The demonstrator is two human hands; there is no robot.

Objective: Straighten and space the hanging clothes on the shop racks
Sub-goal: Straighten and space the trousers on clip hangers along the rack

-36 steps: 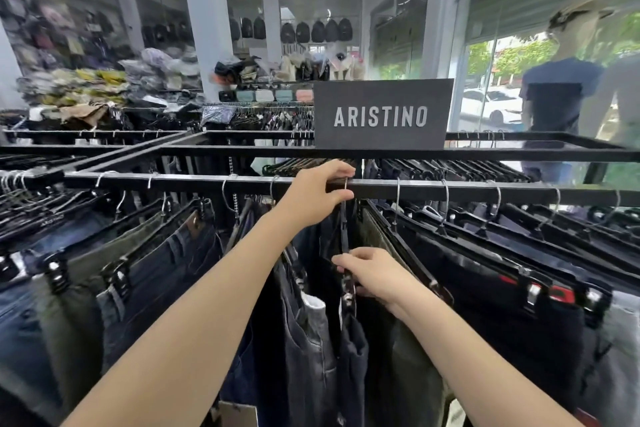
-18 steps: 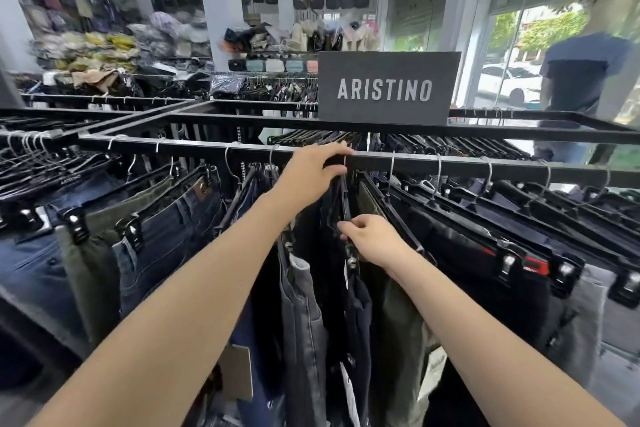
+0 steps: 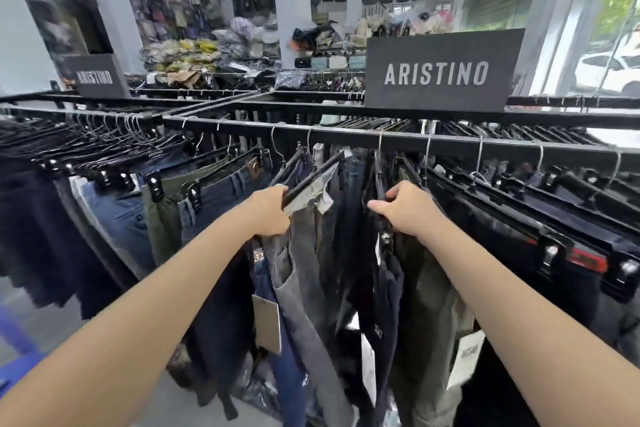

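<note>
Two hands on hangers at a trouser rack.
The left hand [image 3: 268, 213] grips the near end of a black hanger [image 3: 311, 180] carrying grey trousers [image 3: 304, 288], slanting up toward the rail [image 3: 346, 135]. The right hand [image 3: 407, 210] grips a second hanger [image 3: 378, 184] with dark trousers [image 3: 384, 281]. A paper tag [image 3: 266, 324] hangs below the left hand. An "ARISTINO" sign [image 3: 440, 73] stands behind the rail.

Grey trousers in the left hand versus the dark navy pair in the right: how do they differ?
The grey faded-denim trousers are pale; the dark navy trousers are near black. The grey pair's black hanger slants, gripped by the left hand; the navy pair's hanger points edge-on, gripped by the right hand. Both hang from the black metal rail.
</note>
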